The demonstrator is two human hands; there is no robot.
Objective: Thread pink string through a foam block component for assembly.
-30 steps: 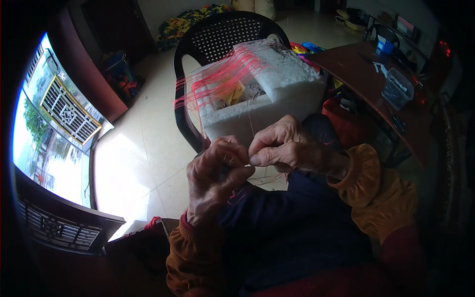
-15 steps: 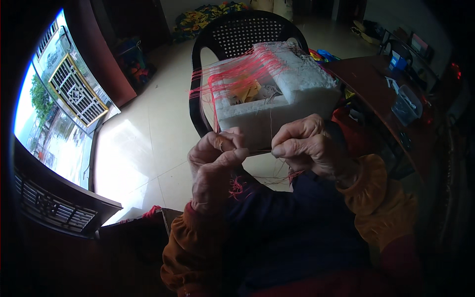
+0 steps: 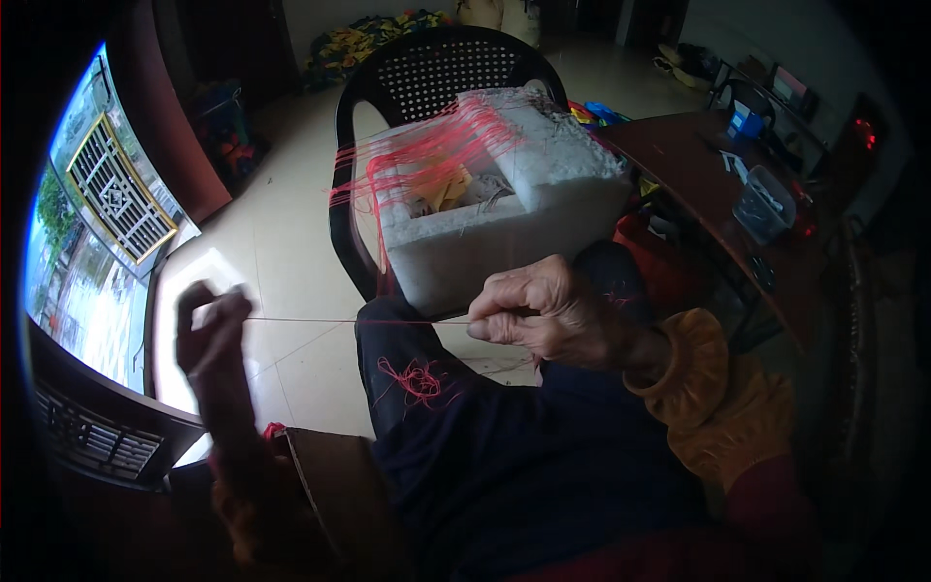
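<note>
Right hand: thumb and forefinger pinched closed on a thin red thread. Left hand: fingers curled, blurred, apparently pinching the other end. Thread: drawn straight between the two, on the near side of a white foam box. Foam box: on a black chair, pink-red strands across its left part. Red tangle: on the left thigh. Clear tub: on the tabletop, far right.
</note>
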